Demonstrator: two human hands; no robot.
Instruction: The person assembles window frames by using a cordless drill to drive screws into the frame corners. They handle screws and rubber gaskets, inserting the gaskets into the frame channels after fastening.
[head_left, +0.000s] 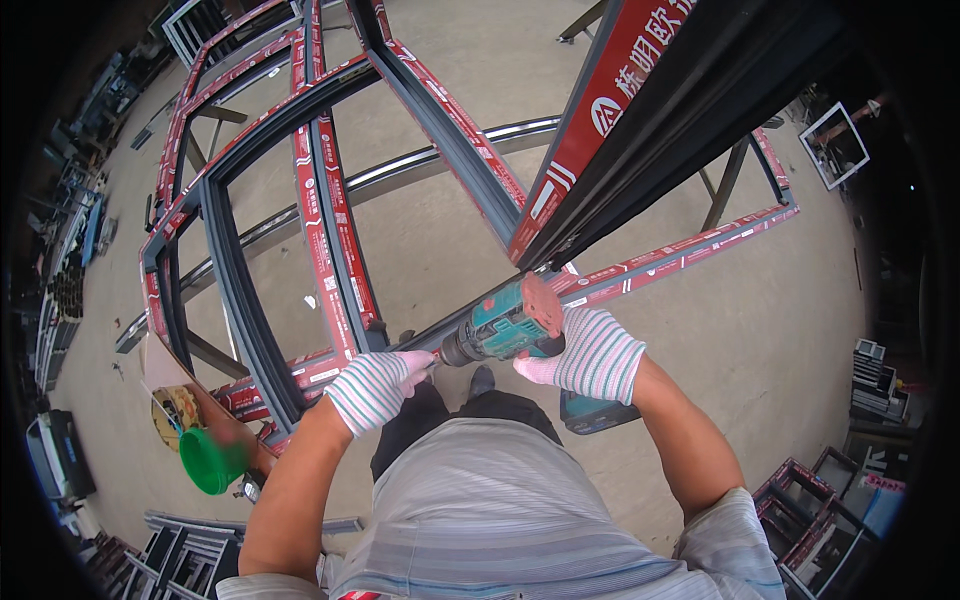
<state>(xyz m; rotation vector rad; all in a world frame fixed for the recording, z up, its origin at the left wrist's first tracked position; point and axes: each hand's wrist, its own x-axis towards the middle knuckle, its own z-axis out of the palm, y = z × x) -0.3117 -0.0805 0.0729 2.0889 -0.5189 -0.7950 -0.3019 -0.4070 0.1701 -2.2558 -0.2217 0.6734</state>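
My right hand (592, 356), in a striped knit glove, grips a teal and red cordless drill (506, 322), its chuck pointing left. The gloved fingers of my left hand (379, 386) are pinched at the drill's tip, at a small piece that is mostly hidden. Both hands are in front of my waist, at the near edge of a metal window frame (322, 225) covered with red printed film. Just beyond the drill, a dark sash with red film (600, 127) stands tilted up from the frame.
Metal trestles (390, 169) carry the frame. At the left, a green plastic tub (210, 461) and a round yellowish container (176, 412) stand on a brown board. Profiles and frames (802, 495) are stacked at lower right and lower left. A white frame (834, 146) stands far right.
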